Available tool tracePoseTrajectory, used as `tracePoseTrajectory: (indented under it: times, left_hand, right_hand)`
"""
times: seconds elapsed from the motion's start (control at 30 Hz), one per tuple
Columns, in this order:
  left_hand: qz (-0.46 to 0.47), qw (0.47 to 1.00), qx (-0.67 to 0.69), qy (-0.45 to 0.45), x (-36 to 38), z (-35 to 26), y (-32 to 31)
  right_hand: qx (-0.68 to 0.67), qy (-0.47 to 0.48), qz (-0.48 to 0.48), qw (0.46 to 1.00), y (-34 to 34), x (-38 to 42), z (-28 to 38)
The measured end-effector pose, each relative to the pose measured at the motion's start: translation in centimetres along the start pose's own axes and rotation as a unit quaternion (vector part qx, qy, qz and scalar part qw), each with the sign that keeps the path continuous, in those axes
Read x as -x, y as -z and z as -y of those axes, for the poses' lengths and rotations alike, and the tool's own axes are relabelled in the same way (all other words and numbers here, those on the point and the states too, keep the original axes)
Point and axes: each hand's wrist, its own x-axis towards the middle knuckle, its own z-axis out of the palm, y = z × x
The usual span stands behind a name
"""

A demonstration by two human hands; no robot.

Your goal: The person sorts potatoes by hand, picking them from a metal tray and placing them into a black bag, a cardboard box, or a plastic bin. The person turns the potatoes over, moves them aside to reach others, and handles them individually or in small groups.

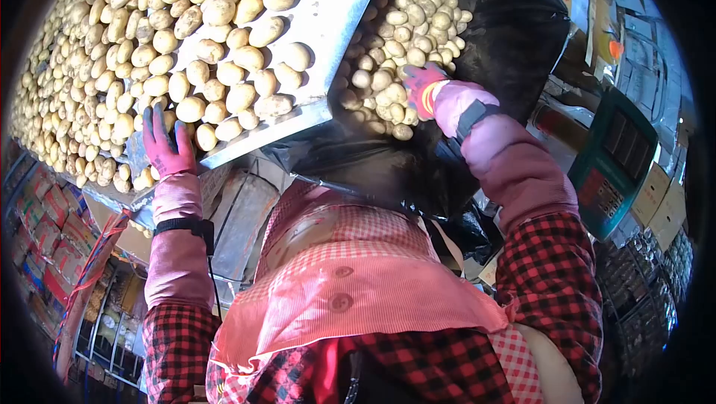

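Many potatoes (186, 39) cover a metal sorting table (317, 54) at the upper left. My left hand (166, 143), in a pink glove with dark fingertips, lies at the near edge of these potatoes with its fingers spread. A black plastic liner (507, 31) to the right holds a heap of smaller potatoes (418, 24). On the right side of that heap rests my right hand (425, 89), gloved in pink with a yellow and red cuff. Its fingers reach over the potatoes and are partly blurred; no potato shows lifted in either hand.
A green scale with a dark display (611, 158) stands at the right. Cardboard boxes (656, 195) lie beyond it. Red and white packages (63, 218) are stacked at the lower left, beside a metal rack (112, 329). The table's raised metal lip (268, 132) faces my body.
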Motion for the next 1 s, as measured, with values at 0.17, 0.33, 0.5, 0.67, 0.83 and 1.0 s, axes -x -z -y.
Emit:
tracePoseTrajectory:
  times: [0.17,0.33,0.5,0.67,0.83,1.0]
  left_hand:
    - [-0.01,1.0,-0.01,0.006,-0.1,0.5,1.0]
    - [-0.006,1.0,-0.004,0.015,0.2,0.5,0.7]
    - [0.0,1.0,-0.01,0.029,0.3,0.6,1.2]
    - [0.002,1.0,-0.007,0.027,0.1,0.0,0.8]
    - [0.01,0.999,-0.012,0.036,0.0,0.0,1.0]
    - [0.003,1.0,-0.011,0.015,0.1,0.4,0.9]
  right_hand:
    - [-0.054,-0.089,0.003,0.995,2.8,0.4,2.3]
    - [-0.098,-0.118,-0.4,0.904,0.0,-3.6,5.1]
    - [-0.274,-0.353,-0.339,0.827,0.5,-5.8,-0.3]
    - [-0.276,-0.28,-0.174,0.903,2.6,-3.6,4.5]
    - [-0.157,-0.215,-0.442,0.857,-1.6,-6.0,8.4]
    - [-0.169,-0.239,-0.332,0.897,-0.8,-8.3,8.3]
